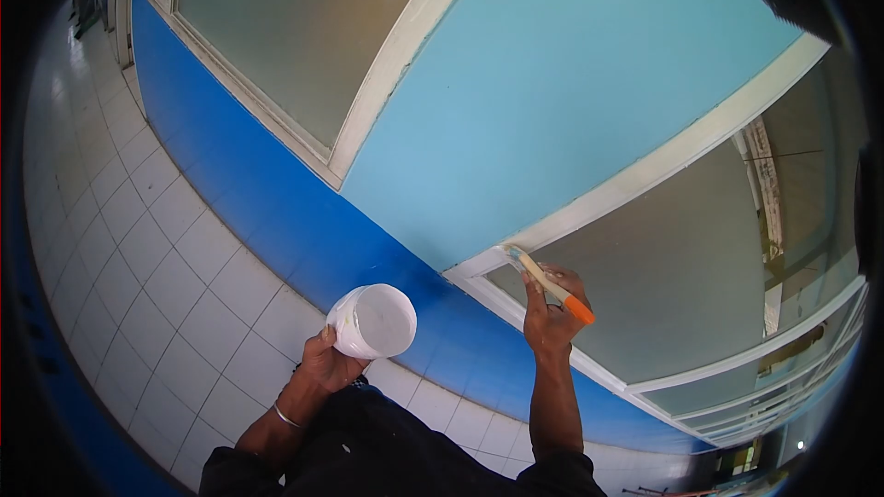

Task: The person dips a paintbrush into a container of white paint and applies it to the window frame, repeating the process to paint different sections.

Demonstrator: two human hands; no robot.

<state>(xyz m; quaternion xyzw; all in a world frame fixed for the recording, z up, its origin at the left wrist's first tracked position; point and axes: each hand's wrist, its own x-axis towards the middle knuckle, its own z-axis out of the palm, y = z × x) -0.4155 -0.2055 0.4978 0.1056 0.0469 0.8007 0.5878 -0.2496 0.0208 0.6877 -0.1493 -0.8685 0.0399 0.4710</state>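
Note:
My left hand (327, 361) is closed around the side of a white tub (357, 331) that holds white paint (387, 318). The tub is tilted a little and is held in front of the blue lower wall. My right hand (555, 306) grips a paintbrush (546, 282) with a pale handle and an orange end. The brush's bristles touch the white window frame (497, 258) near its lower corner, beside the light blue wall panel (552, 101). Frosted glass (672, 258) lies just right of the right hand.
A dark blue band (276, 212) runs along the lower wall above white floor tiles (166, 294). Another frosted window (295, 28) with a white frame is at upper left. More white-framed windows stretch away at lower right.

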